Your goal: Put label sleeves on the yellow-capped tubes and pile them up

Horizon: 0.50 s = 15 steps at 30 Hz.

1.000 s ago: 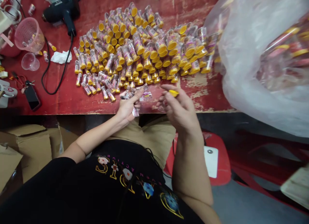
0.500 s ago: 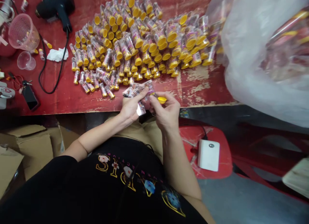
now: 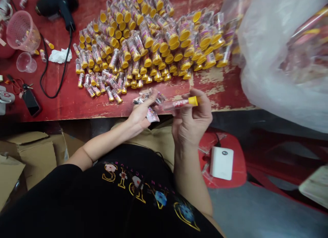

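Note:
My left hand point(image 3: 141, 111) is closed on a bunch of printed plastic wrappers point(image 3: 152, 115) over the table's front edge. Just right of it, my right hand point(image 3: 192, 118) grips a clear tube point(image 3: 176, 104) with a yellow cap point(image 3: 193, 101); small pink and white pieces show inside. The tube lies nearly level, its cap pointing right and its clear end near the wrappers. Behind both hands spreads a large pile of wrapped, yellow-capped tubes point(image 3: 146, 39).
A heat gun point(image 3: 57, 4), pink basket point(image 3: 23, 31), clear cups point(image 3: 26, 63), tissue point(image 3: 60, 55) and phone point(image 3: 31, 100) are on the red table point(image 3: 61, 109) at left. A big plastic bag point(image 3: 258, 60) stands right. Below, a stool point(image 3: 230, 142) bears a white box point(image 3: 221, 163).
My right hand has moved right, away from my left hand, with the capped tube, which now shows along its length. My left hand has stayed nearly in place with the wrappers.

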Available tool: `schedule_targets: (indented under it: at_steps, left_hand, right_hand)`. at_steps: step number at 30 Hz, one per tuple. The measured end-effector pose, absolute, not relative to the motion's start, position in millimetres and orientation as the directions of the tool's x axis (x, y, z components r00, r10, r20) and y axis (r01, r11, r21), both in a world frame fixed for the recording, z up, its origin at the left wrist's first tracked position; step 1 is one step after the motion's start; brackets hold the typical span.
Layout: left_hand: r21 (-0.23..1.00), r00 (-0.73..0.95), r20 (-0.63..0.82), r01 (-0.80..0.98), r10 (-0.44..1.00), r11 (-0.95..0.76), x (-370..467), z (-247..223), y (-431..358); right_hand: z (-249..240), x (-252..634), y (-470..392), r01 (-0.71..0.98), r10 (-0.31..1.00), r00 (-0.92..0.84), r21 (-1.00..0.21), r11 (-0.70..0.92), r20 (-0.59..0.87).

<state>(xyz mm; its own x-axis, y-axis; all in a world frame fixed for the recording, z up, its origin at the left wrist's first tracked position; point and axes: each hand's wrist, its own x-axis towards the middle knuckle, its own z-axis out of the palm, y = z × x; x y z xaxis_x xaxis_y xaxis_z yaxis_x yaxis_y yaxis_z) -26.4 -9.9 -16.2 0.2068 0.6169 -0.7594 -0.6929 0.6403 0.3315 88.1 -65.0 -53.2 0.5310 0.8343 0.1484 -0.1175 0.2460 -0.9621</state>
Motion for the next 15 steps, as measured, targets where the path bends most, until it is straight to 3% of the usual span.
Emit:
schedule_targets:
  at_steps: [5, 11, 15]
  left_hand:
    - [0.293, 0.213, -0.800, -0.677, 0.561, 0.675, -26, 2, -18]
    - [0.411, 0.125, -0.777, -0.643, 0.618, 0.647, -25, 7, -24]
    - [0.466, 0.122, -0.737, -0.620, 0.664, 0.631, -27, 2, -26]
  right_hand:
    - [-55, 79, -68, 0.027, 0.745, 0.610, -0.947, 0.321, 0.270]
    - [-46, 82, -94, 0.248, 0.719, 0.590, -0.930, 0.272, 0.367]
    - [-43, 85, -110, 0.423, 0.755, 0.476, -0.870, 0.253, 0.450]
